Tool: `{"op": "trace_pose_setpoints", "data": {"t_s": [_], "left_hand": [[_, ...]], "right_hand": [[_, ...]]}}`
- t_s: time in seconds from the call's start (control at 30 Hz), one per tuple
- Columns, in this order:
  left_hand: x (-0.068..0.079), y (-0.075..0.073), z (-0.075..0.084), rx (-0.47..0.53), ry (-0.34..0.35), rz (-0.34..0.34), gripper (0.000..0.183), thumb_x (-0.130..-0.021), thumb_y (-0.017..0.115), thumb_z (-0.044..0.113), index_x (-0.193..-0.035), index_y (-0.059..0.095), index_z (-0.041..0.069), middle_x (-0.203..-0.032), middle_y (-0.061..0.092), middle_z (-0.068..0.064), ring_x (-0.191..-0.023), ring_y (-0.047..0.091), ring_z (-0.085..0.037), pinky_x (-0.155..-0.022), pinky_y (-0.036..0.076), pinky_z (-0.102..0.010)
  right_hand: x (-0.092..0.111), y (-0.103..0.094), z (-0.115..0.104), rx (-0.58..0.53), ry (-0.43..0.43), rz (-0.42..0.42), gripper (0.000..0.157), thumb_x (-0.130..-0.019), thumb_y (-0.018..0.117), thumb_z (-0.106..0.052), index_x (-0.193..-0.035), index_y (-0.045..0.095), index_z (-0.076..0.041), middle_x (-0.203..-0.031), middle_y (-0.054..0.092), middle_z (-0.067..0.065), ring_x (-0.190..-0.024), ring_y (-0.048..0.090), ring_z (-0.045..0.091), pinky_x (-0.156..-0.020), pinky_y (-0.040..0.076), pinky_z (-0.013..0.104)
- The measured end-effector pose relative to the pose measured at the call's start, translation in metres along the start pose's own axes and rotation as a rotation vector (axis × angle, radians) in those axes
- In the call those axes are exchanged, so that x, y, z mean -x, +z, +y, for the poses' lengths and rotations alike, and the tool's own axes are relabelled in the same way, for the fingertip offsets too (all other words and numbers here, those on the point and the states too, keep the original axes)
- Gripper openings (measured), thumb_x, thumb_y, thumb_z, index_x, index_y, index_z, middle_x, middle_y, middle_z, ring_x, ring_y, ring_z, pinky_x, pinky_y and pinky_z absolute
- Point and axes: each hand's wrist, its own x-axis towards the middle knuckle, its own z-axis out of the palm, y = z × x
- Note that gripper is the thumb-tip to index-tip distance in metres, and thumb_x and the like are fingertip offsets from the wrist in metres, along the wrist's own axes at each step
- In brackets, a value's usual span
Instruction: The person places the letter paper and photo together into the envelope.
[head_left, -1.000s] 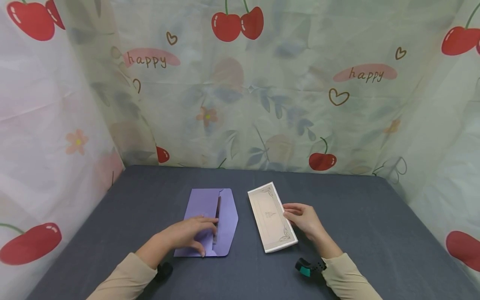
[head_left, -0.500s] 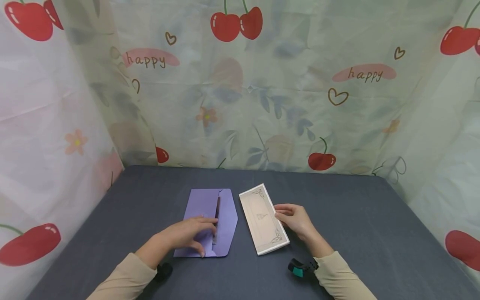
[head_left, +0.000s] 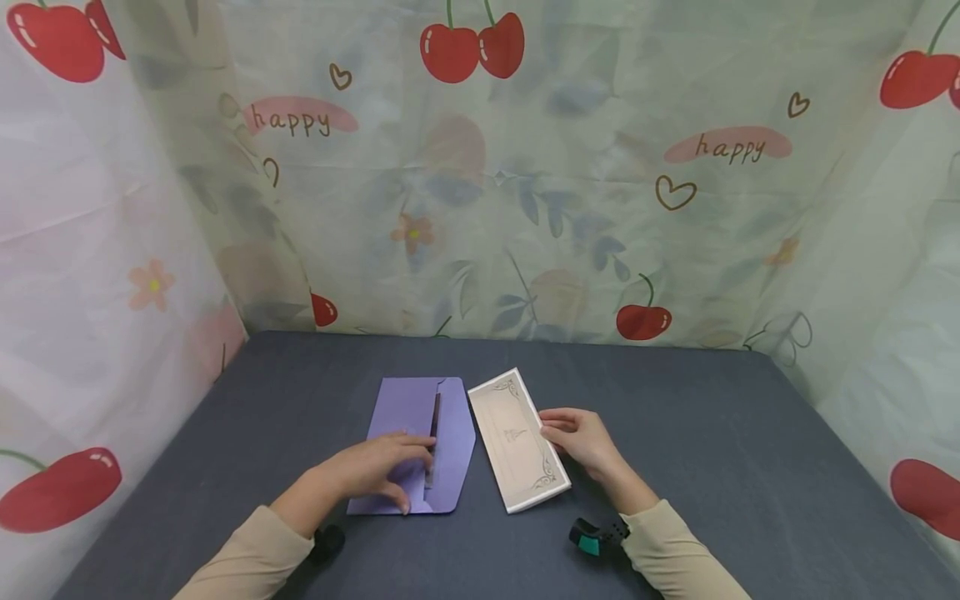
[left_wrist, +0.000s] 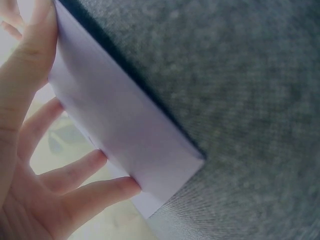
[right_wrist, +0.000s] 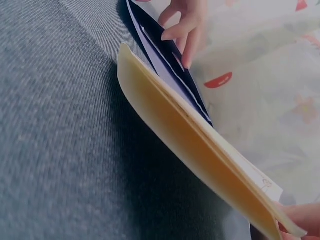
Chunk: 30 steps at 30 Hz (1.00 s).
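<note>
A purple envelope lies on the dark tabletop, its pointed flap spread to the right and a dark slit showing at its mouth. My left hand rests on the envelope with spread fingers, fingertips by the slit and thumb near the lower edge. In the left wrist view, the fingertips touch the lilac panel. My right hand pinches a cream folded card with ornamental corners by its right edge. The card is tilted beside the flap; its layers show edge-on in the right wrist view.
The dark cloth-covered table reaches back to a hanging curtain printed with cherries and "happy". More curtain hangs at both sides. A black wrist strap with a teal part sits under the right forearm.
My right hand has moved left with the folded card, bringing it close to the envelope's flap. The left hand and the envelope have stayed in place.
</note>
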Motion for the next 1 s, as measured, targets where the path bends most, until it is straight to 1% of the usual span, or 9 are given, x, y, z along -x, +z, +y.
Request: {"op": "trace_pose_setpoints", "data": {"t_s": [0.17, 0.3, 0.4, 0.53, 0.67, 0.87, 1.0], "left_hand": [[0.0, 0.0, 0.0, -0.001, -0.005, 0.001, 0.051, -0.066, 0.076, 0.038, -0.109, 0.058, 0.017, -0.141, 0.048, -0.012, -0.128, 0.046, -0.036, -0.103, 0.039, -0.051], [0.0, 0.0, 0.001, 0.015, -0.026, -0.007, 0.051, -0.066, 0.076, 0.038, -0.11, 0.058, 0.017, -0.142, 0.047, -0.011, -0.13, 0.044, -0.036, -0.104, 0.038, -0.051], [0.0, 0.0, 0.001, 0.015, -0.025, -0.006, 0.051, -0.066, 0.076, 0.038, -0.109, 0.058, 0.017, -0.142, 0.047, -0.011, -0.13, 0.044, -0.035, -0.104, 0.038, -0.051], [0.0, 0.0, 0.0, 0.001, -0.005, 0.004, 0.05, -0.066, 0.076, 0.038, -0.108, 0.059, 0.018, -0.141, 0.048, -0.012, -0.128, 0.046, -0.035, -0.103, 0.039, -0.05], [0.0, -0.001, 0.0, -0.002, -0.006, 0.003, 0.05, -0.066, 0.076, 0.038, -0.108, 0.059, 0.018, -0.141, 0.048, -0.012, -0.128, 0.046, -0.034, -0.103, 0.039, -0.049], [-0.001, -0.002, 0.001, 0.005, -0.019, -0.012, 0.05, -0.066, 0.076, 0.038, -0.109, 0.059, 0.018, -0.142, 0.047, -0.012, -0.129, 0.045, -0.035, -0.104, 0.038, -0.05], [0.0, -0.002, 0.001, 0.003, -0.014, -0.009, 0.05, -0.066, 0.076, 0.038, -0.109, 0.059, 0.017, -0.141, 0.047, -0.012, -0.129, 0.045, -0.036, -0.104, 0.038, -0.051]], "right_hand": [[0.0, 0.003, -0.002, -0.006, -0.001, -0.006, 0.029, -0.084, 0.064, -0.004, -0.113, 0.064, -0.001, -0.104, 0.069, 0.018, -0.081, 0.066, 0.014, -0.068, 0.057, 0.029], [0.0, 0.006, -0.005, -0.016, 0.003, -0.011, 0.029, -0.084, 0.065, -0.004, -0.112, 0.065, -0.001, -0.103, 0.069, 0.017, -0.081, 0.066, 0.013, -0.068, 0.056, 0.028], [0.0, 0.009, -0.006, -0.03, 0.003, -0.013, 0.029, -0.083, 0.065, -0.003, -0.112, 0.065, -0.001, -0.103, 0.069, 0.017, -0.08, 0.066, 0.013, -0.067, 0.056, 0.028], [-0.001, 0.012, -0.008, -0.04, -0.008, -0.019, 0.028, -0.083, 0.064, -0.003, -0.112, 0.065, 0.0, -0.103, 0.069, 0.018, -0.08, 0.066, 0.013, -0.067, 0.056, 0.028], [0.0, 0.015, -0.009, -0.048, -0.02, -0.027, 0.028, -0.083, 0.064, -0.002, -0.111, 0.065, 0.0, -0.103, 0.069, 0.018, -0.08, 0.066, 0.014, -0.067, 0.056, 0.029], [0.0, 0.02, -0.01, -0.074, -0.035, -0.037, 0.027, -0.083, 0.064, 0.0, -0.109, 0.065, 0.003, -0.1, 0.07, 0.02, -0.077, 0.066, 0.014, -0.064, 0.056, 0.027], [-0.001, 0.024, -0.01, -0.085, -0.039, -0.043, 0.027, -0.083, 0.064, 0.001, -0.109, 0.065, 0.003, -0.099, 0.07, 0.019, -0.076, 0.066, 0.013, -0.062, 0.055, 0.026]]}}
